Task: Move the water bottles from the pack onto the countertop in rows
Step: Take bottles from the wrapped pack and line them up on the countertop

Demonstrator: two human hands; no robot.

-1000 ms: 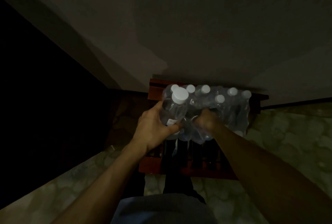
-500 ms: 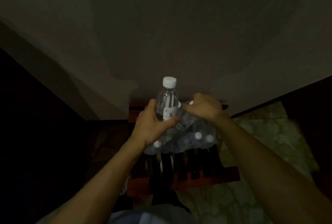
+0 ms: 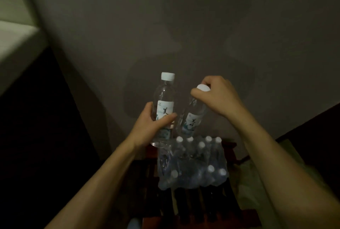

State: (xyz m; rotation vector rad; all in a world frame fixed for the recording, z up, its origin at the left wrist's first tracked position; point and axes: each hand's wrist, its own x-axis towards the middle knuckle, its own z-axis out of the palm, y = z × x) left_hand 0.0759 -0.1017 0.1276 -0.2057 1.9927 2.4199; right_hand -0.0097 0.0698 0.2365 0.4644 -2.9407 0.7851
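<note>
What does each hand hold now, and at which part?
The left hand holds a bottle around its labelled middle. The right hand holds a second bottle by its cap, hanging tilted above the pack.

Left hand (image 3: 150, 125): wrapped around the body of a clear plastic water bottle with white cap (image 3: 164, 107), held upright.
Right hand (image 3: 218, 96): gripping the cap end of a second clear labelled bottle (image 3: 192, 118), tilted.
Shrink-wrapped pack of white-capped bottles (image 3: 192, 164): below both hands, on a dark reddish slatted wooden stand (image 3: 184, 208).
Light: dim.
</note>
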